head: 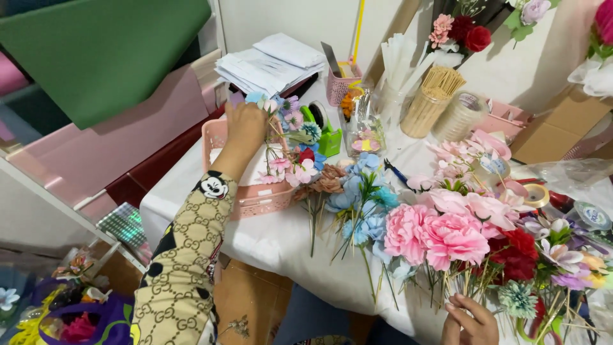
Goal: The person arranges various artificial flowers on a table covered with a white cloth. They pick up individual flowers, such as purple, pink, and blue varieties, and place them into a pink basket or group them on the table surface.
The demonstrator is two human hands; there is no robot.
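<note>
My left hand (246,128) reaches out over a pink plastic basket (255,199) and grips small artificial flowers (281,112), blue, pink and purple, on thin stems. A patterned beige sleeve covers that arm. My right hand (469,321) sits low at the table's front edge. Its fingers are curled around the stems of a large bunch of fake flowers (447,236), with big pink blooms, red ones and pale lilac ones. Blue flowers (364,204) on green stems lie between the two hands.
A white-covered table (268,239) carries a stack of papers (268,67), a green tape dispenser (327,137), jars of wooden sticks (434,99), tape rolls (535,195) and a small pink basket (341,83). Green and pink sheets lean at left. More flowers lie on the floor at lower left.
</note>
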